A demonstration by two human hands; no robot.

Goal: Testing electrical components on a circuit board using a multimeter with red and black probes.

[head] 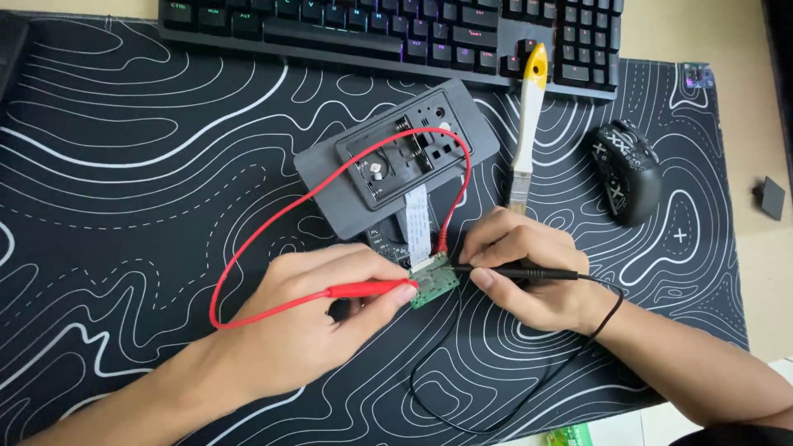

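Black desk mat (pixel 124 206) with white contour lines covers nearly the whole head view, laid on a pale desktop whose bare strip shows only along the right edge; taking the small green circuit board (pixel 435 283) near the centre as landmark, everything else sits around it. Left of the board, the left hand (pixel 310 318) is clenched around a red probe (pixel 368 289), its tip touching the board's left edge; the red lead (pixel 248 256) loops away to the left and back up over a dark grey housing (pixel 396 157) just above the board; where that lead ends is hard to make out. Right of the board, the right hand (pixel 529 268) pinches a black probe (pixel 516 272), tip on the board's right side; the fingers hide most of the probe's grip, and its black lead (pixel 462 413) curls below the board. A white ribbon cable (pixel 418 216) joins board and housing; the board's lower part is hidden by the left thumb. Above and to the right lie a yellow-handled brush (pixel 527 124), a patterned black mouse (pixel 625 169) and a keyboard (pixel 396 29) cut off by the top edge; both forearms are cut off by the bottom edge.
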